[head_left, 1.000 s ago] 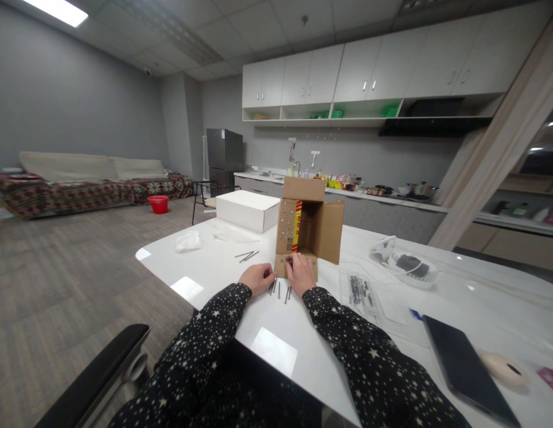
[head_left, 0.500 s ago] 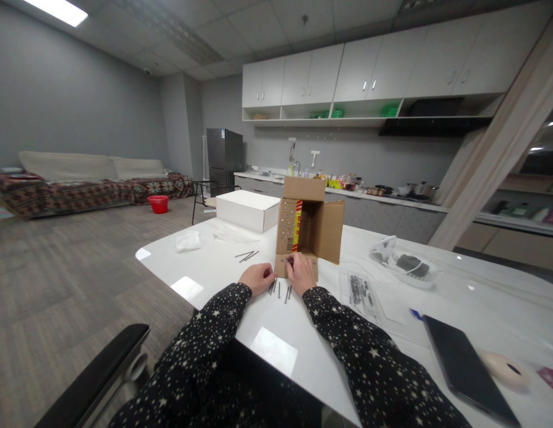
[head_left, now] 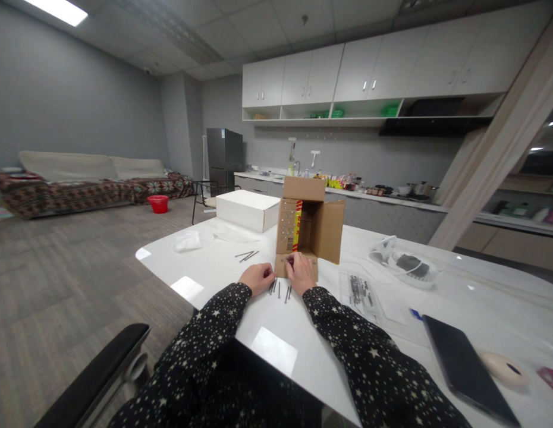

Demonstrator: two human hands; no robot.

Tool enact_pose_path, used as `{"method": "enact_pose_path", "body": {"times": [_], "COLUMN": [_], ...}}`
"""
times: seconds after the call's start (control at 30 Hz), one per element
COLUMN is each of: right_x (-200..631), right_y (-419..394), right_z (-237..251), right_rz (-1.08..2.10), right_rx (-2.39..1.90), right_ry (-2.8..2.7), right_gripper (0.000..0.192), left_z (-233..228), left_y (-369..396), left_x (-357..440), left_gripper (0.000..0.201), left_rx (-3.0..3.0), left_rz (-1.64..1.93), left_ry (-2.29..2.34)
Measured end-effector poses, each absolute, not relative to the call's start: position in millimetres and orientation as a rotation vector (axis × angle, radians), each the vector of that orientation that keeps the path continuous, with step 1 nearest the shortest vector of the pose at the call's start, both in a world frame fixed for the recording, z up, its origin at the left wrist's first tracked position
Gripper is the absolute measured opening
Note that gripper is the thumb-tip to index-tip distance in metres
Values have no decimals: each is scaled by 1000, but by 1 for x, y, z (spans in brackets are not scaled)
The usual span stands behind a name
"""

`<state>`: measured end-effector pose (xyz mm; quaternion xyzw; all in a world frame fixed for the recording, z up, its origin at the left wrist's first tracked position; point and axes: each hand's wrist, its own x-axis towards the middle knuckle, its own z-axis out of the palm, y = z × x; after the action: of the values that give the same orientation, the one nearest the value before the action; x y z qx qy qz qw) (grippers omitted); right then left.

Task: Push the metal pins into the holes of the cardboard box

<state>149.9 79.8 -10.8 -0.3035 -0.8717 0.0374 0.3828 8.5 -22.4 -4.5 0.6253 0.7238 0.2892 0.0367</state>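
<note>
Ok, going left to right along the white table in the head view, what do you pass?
Crumpled white wrapper → white box → left hand → right hand → clear bag of nails → dark tablet → beige mouse.

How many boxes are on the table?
2. A white box lies closed at the far left of the table. A cardboard box stands open on its side just beyond both hands. Nothing seems to hide another.
</note>
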Motion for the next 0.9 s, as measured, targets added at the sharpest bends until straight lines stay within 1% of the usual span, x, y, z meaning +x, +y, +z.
{"method": "enact_pose_path", "body": {"times": [0.47, 0.7, 0.9], "right_x": [150, 150, 150], "right_y": [80, 80, 75], "right_z": [-11, -10, -9], "right_rz": [117, 67, 93], "right_rx": [-755, -652, -495], "right_ry": [-2196, -2106, -2096], "right_gripper": [7, 7, 9], "left_z": [-5, -5, -5], "left_y": [-22, -22, -22], "left_x": [8, 8, 8], "left_gripper": [25, 26, 26], "left_rx": [1944, 1947, 1962], "left_rz": [898, 892, 887], "left_ry": [2217, 2219, 2217]}}
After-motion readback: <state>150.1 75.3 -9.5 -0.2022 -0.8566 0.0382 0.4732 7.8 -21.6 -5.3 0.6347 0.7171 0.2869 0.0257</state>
